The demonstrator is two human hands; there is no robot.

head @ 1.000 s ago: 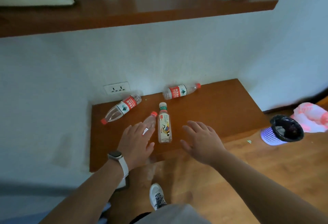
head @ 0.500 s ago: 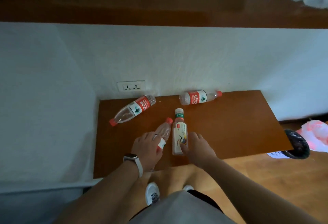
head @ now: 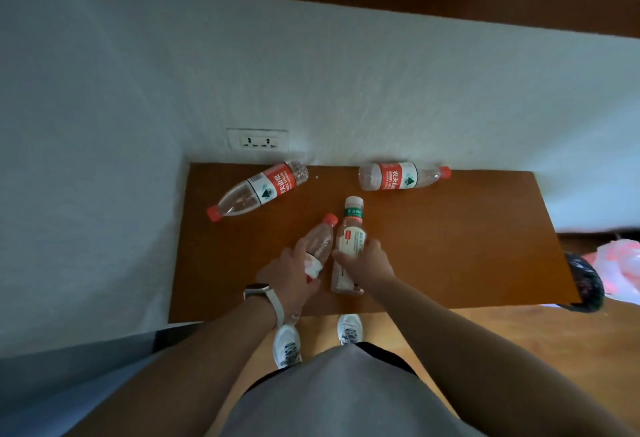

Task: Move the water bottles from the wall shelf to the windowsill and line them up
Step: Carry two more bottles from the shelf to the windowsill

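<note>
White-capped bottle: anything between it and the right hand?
Nothing visible. The right hand grips the white-capped bottle around its label. The left hand grips the red-capped bottle lying beside it.

A red-capped bottle [head: 320, 242] is gripped by the left hand [head: 289, 275], the thumb laid along its left side. Just to the right, a white-capped bottle [head: 350, 239] is held by the right hand [head: 372, 265], thumb on one side and fingers [head: 373, 246] on the other. Both caps are pointed away from the fingers, and the two bottles are nearly touching. Whether either is lifted off the shelf [head: 467, 246] cannot be told. Beyond the left fingers, a third bottle [head: 259, 191] is laid slantwise; beyond the right fingers, a fourth bottle [head: 401, 176] is laid along the wall [head: 381, 90]. A socket [head: 258, 140] is set in the wall above the third.
</note>
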